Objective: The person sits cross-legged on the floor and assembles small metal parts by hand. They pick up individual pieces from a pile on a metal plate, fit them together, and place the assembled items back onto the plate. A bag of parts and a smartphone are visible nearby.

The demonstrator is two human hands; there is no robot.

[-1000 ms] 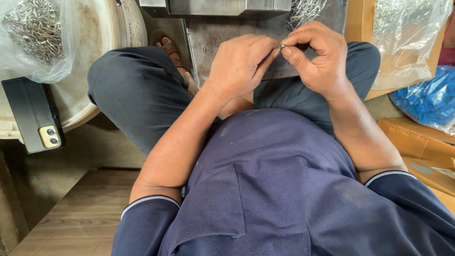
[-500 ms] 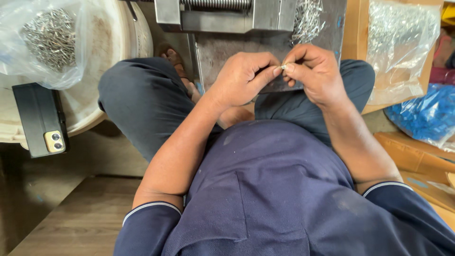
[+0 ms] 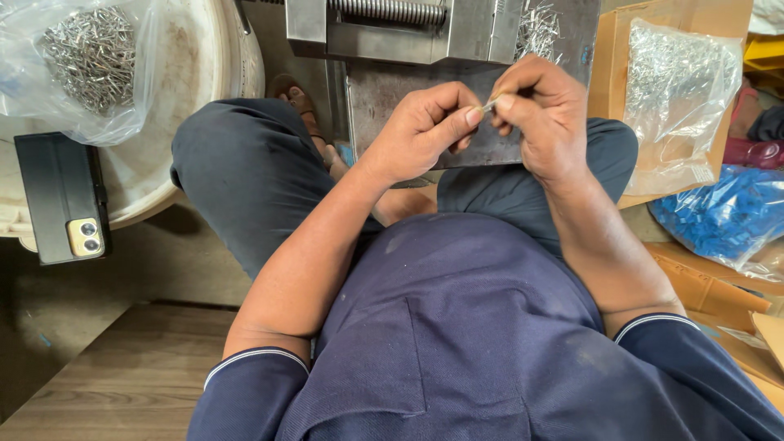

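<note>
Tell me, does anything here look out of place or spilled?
Nothing looks spilled. One oddity: a black phone lies on the white tub, its end past the rim. Both hands pinch a small metal piece.

Clear bag of metal pins [image 3: 90, 61] upper left; another [image 3: 682, 98] in cardboard box [image 3: 608, 73] right; blue bag [image 3: 719, 212] below.

dull metal vise [image 3: 392, 33], glossy plastic bag [image 3: 682, 98]
</note>
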